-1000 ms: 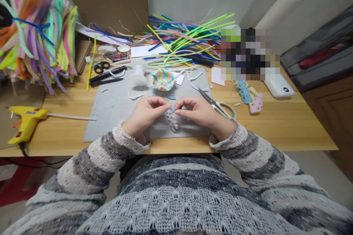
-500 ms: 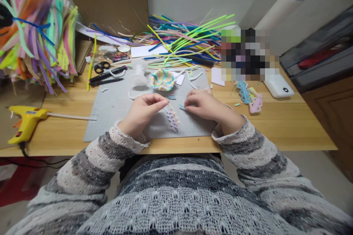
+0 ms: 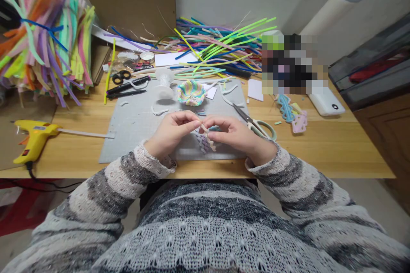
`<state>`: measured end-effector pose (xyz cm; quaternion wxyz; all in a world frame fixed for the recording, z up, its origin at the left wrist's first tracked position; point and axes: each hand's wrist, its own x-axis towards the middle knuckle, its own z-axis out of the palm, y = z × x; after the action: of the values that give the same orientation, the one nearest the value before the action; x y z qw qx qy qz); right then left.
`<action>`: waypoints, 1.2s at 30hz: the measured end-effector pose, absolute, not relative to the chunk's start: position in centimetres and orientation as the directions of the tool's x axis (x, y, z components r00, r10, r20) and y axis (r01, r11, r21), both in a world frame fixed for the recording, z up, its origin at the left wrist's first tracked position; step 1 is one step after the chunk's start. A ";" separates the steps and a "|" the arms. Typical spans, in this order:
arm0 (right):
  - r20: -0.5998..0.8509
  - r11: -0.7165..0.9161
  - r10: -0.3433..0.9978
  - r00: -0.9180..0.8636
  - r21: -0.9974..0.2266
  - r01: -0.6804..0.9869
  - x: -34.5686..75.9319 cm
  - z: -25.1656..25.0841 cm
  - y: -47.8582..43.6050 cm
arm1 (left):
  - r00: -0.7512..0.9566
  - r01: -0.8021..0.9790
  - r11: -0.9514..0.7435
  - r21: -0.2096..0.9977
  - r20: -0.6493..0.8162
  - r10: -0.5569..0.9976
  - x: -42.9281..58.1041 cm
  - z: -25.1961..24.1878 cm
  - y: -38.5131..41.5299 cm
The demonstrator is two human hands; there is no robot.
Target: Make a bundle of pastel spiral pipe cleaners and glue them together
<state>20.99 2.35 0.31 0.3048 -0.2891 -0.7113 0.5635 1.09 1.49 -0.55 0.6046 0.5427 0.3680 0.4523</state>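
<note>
My left hand (image 3: 173,130) and my right hand (image 3: 232,132) meet over the grey cutting mat (image 3: 137,123), near its front edge. Both pinch a small zigzag-folded piece of pastel pipe cleaner (image 3: 206,141), purple and cream, which hangs down between them. The fingers of both hands are curled and pressed on its upper end. A finished pastel ruffled flower shape (image 3: 191,92) lies on the mat just beyond my hands. Scissors with pale green handles (image 3: 256,123) rest right of my right hand.
A yellow glue gun (image 3: 33,136) lies at the left on the wooden table (image 3: 336,149). Loose coloured pipe cleaners (image 3: 221,47) are heaped at the back, a big bundle (image 3: 41,38) hangs left. Black scissors, pens, a white phone (image 3: 326,101) and folded pieces (image 3: 293,115) lie around.
My right hand went out to the right on the mat, then came back to the left hand and pinched the folded piece again. The view shifted slightly.
</note>
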 end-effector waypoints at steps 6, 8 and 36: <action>-0.065 -0.051 0.792 -0.607 -0.998 0.040 20.7 0.0 2.1 | 0.305 -0.097 -0.048 0.994 0.076 0.949 1.0 -0.6 1.4; -0.040 -0.010 0.809 -0.587 -0.998 0.055 20.8 0.1 2.2 | 0.287 -0.065 -0.059 0.996 0.076 0.955 1.1 -0.5 1.4; 0.419 0.584 0.811 -0.409 -0.633 0.508 20.6 -0.1 1.5 | -0.363 0.662 -0.192 0.724 0.534 0.764 -7.6 2.0 -2.6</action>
<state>20.63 1.49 -0.13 0.3617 -0.4055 -0.8131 0.2089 -7.59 -2.65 1.98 0.0479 0.5625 0.6337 0.5289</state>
